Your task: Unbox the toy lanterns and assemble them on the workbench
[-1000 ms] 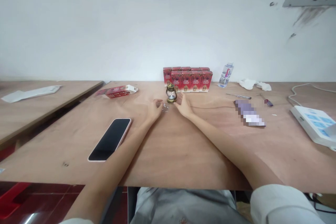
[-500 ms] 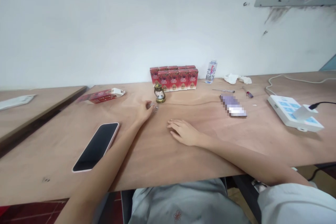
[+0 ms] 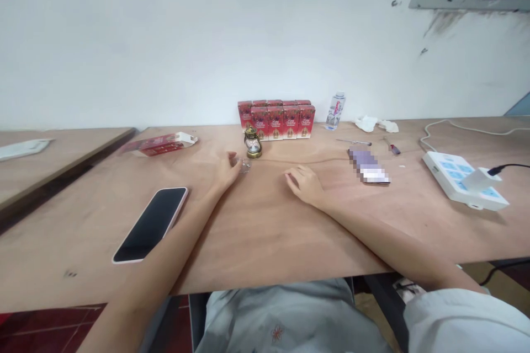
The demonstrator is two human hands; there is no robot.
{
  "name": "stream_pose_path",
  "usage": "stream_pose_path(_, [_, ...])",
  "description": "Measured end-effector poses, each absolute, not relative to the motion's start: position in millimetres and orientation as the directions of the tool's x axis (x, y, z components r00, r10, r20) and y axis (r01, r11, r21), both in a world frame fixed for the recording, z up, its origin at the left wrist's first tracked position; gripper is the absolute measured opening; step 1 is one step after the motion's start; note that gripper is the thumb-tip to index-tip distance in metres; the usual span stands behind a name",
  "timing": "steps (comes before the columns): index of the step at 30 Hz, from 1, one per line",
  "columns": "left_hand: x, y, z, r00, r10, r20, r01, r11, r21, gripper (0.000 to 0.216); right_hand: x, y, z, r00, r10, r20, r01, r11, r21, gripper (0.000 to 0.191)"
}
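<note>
My left hand [image 3: 227,169] rests on the wooden table [image 3: 265,231], its fingertips pinched at a small clear piece [image 3: 244,166] that I cannot make out. Just beyond it stands a small gold lantern [image 3: 252,143]. My right hand [image 3: 305,183] lies on the table to the right, fingers loosely curled, holding nothing. A row of red boxes [image 3: 276,119] stands against the wall behind the lantern.
A black phone [image 3: 151,223] lies face down at the left. A flattened red box [image 3: 159,145] lies at the far left, a water bottle [image 3: 335,111] and crumpled tissue [image 3: 375,123] at the back. A white power strip [image 3: 464,181] with a plug sits right; a screwdriver [image 3: 393,147] lies near.
My right hand drew back from the lantern toward me, then moved forward a little again. My left hand stayed at the small clear piece. The view shifted slightly.
</note>
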State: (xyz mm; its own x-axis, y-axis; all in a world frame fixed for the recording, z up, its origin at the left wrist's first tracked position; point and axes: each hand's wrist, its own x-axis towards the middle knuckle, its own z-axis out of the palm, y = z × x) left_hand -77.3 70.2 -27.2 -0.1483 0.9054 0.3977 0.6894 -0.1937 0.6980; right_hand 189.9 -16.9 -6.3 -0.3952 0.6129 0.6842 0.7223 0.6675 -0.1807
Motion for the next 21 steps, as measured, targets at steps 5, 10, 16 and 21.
stream_pose_path(5, [-60.1,45.1,-5.6,-0.023,0.864,0.502,0.843,-0.253,0.474,0.033,189.5,3.7,-7.8,-0.452,0.616,0.645,0.78,0.623,-0.048,0.029])
stream_pose_path(10, [-48.6,29.4,4.0,0.302,0.771,0.561,0.913,-0.403,0.063,0.03,170.4,55.9,12.0,-0.544,0.621,0.565,0.786,0.612,0.084,0.051])
stream_pose_path(16, [-52.0,30.0,1.3,0.3,0.758,0.579,0.914,-0.401,0.052,0.027,136.1,130.0,63.1,-0.514,0.615,0.599,0.808,0.582,0.096,0.066])
stream_pose_path(21, [-51.5,27.9,2.3,0.308,0.756,0.577,0.918,-0.396,0.029,0.027,117.1,149.9,82.2,-0.505,0.65,0.569,0.824,0.559,0.092,0.075])
